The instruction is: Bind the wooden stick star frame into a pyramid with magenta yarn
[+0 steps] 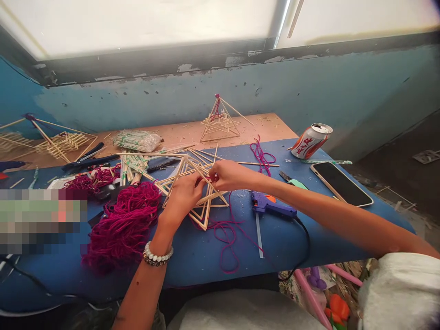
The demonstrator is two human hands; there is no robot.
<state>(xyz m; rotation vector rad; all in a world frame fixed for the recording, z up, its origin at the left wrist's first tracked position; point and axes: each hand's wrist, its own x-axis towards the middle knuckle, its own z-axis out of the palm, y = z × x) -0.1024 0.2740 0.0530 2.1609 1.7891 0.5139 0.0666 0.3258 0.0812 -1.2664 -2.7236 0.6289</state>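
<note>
the frame (203,214), a pyramid of thin wooden sticks, lies tilted on the board (213,259), which is covered in blue, and both hands are on it. the left hand (182,199) is clasped around the sticks on the frame's near side, its fingers closed on them. the right hand (231,175) reaches in from the right, its fingertips (213,176) pressed together on the sticks near the frame's upper part, with a fleck of magenta showing there. both grips are closed on the frame, though the hands hide exactly which sticks they hold. a beaded bracelet (158,253) circles the left wrist.

a loose yarn strand (227,236) trails from under the frame onto the board. left of the frame lies a big heap of magenta yarn (123,224), and just right of it sits a blue glue gun (271,206) with a black cord. further right are a phone (342,184), a crushed can (311,140) and a green-handled knife (292,182). behind the frame, a yarn bundle (261,156) lies on the board, and a bag of wrapped chopsticks (137,140) lies on the wooden table (185,133). a finished stick pyramid (220,123) stands on that table, beyond the frame, and another stick piece (62,146) lies far to the left.
</note>
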